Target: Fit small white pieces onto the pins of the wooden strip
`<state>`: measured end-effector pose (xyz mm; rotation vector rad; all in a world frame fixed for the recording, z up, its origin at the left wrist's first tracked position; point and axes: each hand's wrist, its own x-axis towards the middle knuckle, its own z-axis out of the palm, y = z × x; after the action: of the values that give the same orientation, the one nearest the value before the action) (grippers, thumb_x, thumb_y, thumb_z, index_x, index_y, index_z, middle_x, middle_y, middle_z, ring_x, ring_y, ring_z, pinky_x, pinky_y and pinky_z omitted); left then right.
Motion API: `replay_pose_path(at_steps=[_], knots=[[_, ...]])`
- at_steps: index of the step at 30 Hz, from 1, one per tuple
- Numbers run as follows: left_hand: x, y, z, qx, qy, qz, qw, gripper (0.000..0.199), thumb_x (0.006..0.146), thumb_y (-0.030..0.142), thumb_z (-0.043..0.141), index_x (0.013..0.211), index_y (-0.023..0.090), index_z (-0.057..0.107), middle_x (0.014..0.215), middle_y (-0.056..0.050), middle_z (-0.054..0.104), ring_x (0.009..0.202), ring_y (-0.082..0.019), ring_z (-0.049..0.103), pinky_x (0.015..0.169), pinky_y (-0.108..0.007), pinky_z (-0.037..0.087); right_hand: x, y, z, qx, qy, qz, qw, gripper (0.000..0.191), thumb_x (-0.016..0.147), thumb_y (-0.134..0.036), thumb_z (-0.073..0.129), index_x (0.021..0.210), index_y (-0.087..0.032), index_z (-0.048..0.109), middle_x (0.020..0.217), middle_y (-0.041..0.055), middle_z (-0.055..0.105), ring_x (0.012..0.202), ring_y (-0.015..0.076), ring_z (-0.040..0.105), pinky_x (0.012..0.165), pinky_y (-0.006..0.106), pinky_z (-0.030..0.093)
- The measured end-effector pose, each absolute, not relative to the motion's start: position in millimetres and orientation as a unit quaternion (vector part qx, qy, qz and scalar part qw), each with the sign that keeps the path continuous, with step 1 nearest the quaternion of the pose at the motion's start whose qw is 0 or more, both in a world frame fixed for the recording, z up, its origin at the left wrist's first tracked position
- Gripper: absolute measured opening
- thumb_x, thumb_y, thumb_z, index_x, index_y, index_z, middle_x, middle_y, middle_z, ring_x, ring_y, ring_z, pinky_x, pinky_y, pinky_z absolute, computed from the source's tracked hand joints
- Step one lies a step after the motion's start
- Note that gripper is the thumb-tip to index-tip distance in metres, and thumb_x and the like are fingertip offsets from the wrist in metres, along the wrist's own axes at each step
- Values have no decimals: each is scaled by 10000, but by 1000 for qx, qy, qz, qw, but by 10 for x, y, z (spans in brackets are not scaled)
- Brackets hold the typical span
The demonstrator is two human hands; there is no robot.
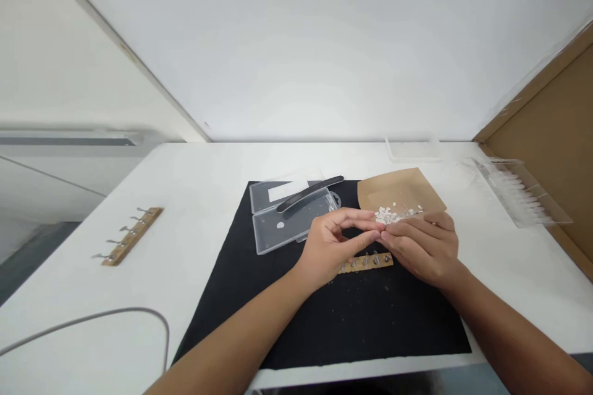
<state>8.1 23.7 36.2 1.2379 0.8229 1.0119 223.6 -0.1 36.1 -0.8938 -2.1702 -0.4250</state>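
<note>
My left hand (331, 244) and my right hand (424, 244) meet fingertip to fingertip above the black mat. Both are closed in a pinch, and whatever lies between the fingertips is too small to make out. Just behind the fingers, small white pieces (386, 215) lie heaped at the front of a brown paper sheet (393, 188). Below the hands a wooden strip (368, 263) carries a row of small clear pieces, its left end hidden by my left hand. An open clear plastic case (278, 231) lies left of my left hand, with a dark nail file (308, 193) across it.
The black mat (352, 327) covers the middle of the white table (194, 197). Another wooden strip with metal clips (134, 237) lies at left, near a grey cable (115, 310). A clear tray of nail-tip-like pieces (521, 194) is at right, beside a brown panel (551, 123).
</note>
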Motion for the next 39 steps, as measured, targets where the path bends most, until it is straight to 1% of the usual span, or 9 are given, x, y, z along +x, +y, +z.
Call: replay_pose_path(at_steps=[4,7,11,14,18,26,30,35,39], knots=[[98,226,362,538,373,430,622,403,817,363,870,1131,150,733,961,-132,840,629,-176,744,368,-181,414,2274,-24,375,-352,-852,-135,364,240,949,-188,760,786,-262,600,853,-86,785,751,131,744,722,356,402],[105,227,323,538,384,411,628,414,815,371,873,1126,153,708,912,-113,838,531,-135,678,358,-181,384,2278,-11,384,-363,-857,-98,351,237,976,-259,755,801,-266,596,818,-87,779,701,125,723,708,364,379],[110,216,294,537,385,401,635,388,811,357,877,1085,156,690,836,-85,826,498,-113,636,368,-182,365,2282,22,354,-379,-848,-64,366,211,967,-339,785,896,-268,599,807,-85,779,689,125,710,729,363,378],[115,204,308,532,378,398,645,370,814,341,878,1059,161,667,813,-75,821,568,-140,689,403,-187,398,2288,44,337,-388,-837,-43,383,225,942,-369,813,1001,-267,620,759,-95,752,684,124,709,748,356,379],[123,199,317,525,372,401,651,378,808,330,888,1035,171,631,795,-65,817,672,-178,749,472,-206,474,2291,65,359,-394,-840,-9,372,217,943,-402,807,1018,-267,655,723,-101,718,663,113,692,728,350,358],[128,180,318,527,369,396,656,410,796,340,904,1004,175,592,751,-43,802,651,-157,731,574,-223,520,2353,67,390,-363,-867,-13,341,179,970,-423,771,973,-267,683,779,-66,741,680,119,661,745,347,345],[130,170,318,529,396,383,646,431,785,348,914,1011,171,592,776,-46,805,622,-137,697,557,-208,481,2389,60,411,-346,-878,3,331,229,963,-442,775,961,-237,674,832,-38,758,717,122,665,762,341,350],[115,163,286,538,387,373,649,412,809,367,893,1020,169,600,791,-58,811,608,-131,677,543,-203,455,2399,55,471,-339,-884,7,322,119,998,-315,741,972,-226,666,824,-25,728,744,129,639,756,337,320],[86,142,270,623,379,346,590,309,856,371,850,1015,162,686,799,-57,809,469,-75,532,445,-199,338,2450,68,536,-326,-893,79,300,215,978,-402,760,885,-228,675,740,-39,664,688,122,583,753,332,313]])
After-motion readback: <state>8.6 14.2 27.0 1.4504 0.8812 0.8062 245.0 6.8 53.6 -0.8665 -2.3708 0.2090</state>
